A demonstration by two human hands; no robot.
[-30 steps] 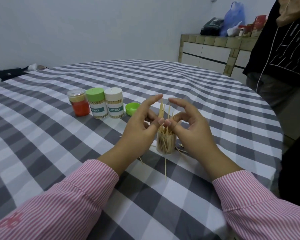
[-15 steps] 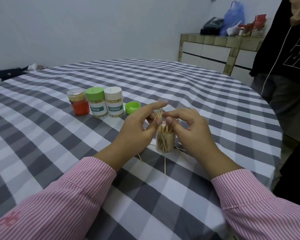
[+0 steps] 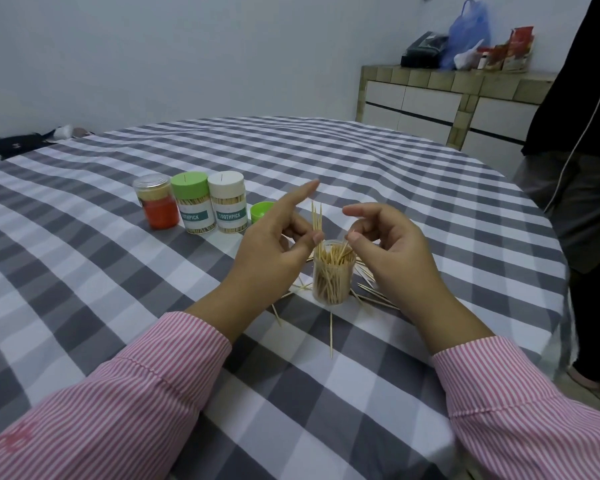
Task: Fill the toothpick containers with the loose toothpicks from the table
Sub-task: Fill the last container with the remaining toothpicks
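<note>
The hands have drawn apart since a moment ago. A clear round jar [image 3: 333, 275] of picks stands between them; left hand [image 3: 274, 247] pinches upright wooden picks [image 3: 316, 216], right hand [image 3: 392, 251] pinches one pick at the rim.

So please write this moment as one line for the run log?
step: filling open container | left hand: pinches toothpicks above it | right hand: at rim, grip unclear | loose toothpicks on table | green lid off

The white-lidded container [image 3: 228, 207] carries a teal label reading "TOOTHPICK". The green-lidded container [image 3: 192, 206] beside it has the same label, with only "OTHPICK" showing. Nothing else is legible.
</note>
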